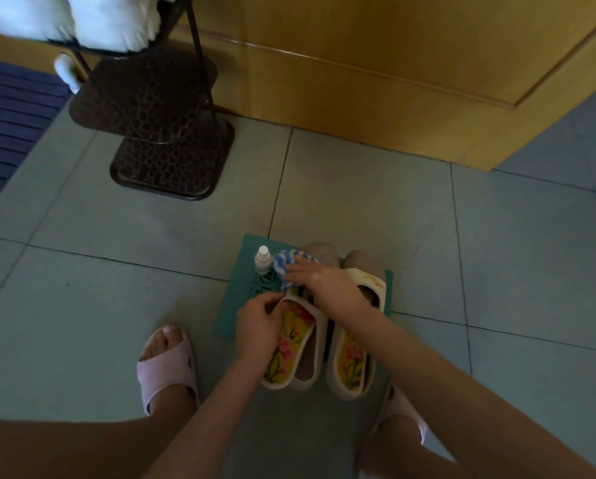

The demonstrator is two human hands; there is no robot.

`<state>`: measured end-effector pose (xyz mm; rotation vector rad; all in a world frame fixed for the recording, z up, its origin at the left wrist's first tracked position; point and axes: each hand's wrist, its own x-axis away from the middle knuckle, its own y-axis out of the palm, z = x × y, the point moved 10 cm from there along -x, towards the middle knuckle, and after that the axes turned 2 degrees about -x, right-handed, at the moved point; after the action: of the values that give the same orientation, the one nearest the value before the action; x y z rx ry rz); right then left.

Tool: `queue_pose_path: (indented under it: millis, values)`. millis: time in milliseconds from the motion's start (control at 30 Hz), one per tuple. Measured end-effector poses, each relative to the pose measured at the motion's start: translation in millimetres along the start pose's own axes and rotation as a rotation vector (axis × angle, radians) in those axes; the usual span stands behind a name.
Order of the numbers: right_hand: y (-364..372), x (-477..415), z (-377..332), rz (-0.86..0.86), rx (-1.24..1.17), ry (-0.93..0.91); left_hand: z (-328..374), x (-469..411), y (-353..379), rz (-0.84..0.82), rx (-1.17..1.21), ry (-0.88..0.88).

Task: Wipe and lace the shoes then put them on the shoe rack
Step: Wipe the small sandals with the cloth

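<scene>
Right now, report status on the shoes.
Left hand grips rim of left shoe. Right hand presses cloth at its toe end. Right shoe alongside on mat. Spray bottle stands close beside cloth.

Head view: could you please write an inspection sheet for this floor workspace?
Surface: grey-green tiled floor, teal rectangular mat under the work.
Job's things: two beige shoes with yellow floral insoles partly on the mat; blue-and-white striped cloth; dark brown patterned shoe rack holding white items.
Clutter: small clear white-capped bottle upright on the mat.
Grippers: left hand grips one shoe's rim; right hand presses the cloth on that shoe's front.
Cables: nothing seen.
Surroundings: wooden panelled door; blue ribbed rug; pink slippers on the feet.
</scene>
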<state>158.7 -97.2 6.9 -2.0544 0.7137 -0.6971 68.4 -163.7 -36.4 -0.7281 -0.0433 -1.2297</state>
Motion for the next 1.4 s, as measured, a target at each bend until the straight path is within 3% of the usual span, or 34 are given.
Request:
queue_pose_path:
  millis: [100,267,533,700,867,1033,1100,1167,1400]
  values:
    - [-22,-3,10,0.045,0.139,-0.079,1,2,-1,-0.001,-0.002,0.010]
    - [-27,-23,35,0.041,0.088,0.139,0,1,0,-0.003,0.007,-0.010]
    - [14,-11,-14,-0.114,0.136,-0.267,-3,0,0,0.006,0.001,-0.001]
    - [-31,-19,31,-0.011,0.127,-0.007,0,2,0,-0.007,0.026,0.012]
    - [-40,-13,50,0.053,0.126,0.134,-2,1,0,-0.010,0.035,0.014]
    - [-66,12,78,0.370,-0.272,0.374,-6,0,1,-0.025,0.055,-0.001]
    - [-44,10,74,0.260,-0.395,0.413,-6,-1,2,-0.033,0.065,0.000]
    - [-25,8,64,0.170,-0.337,0.370,-5,0,2,-0.042,0.075,0.011]
    - [-12,37,56,0.300,-0.309,0.461,-4,1,3,-0.045,0.088,0.014]
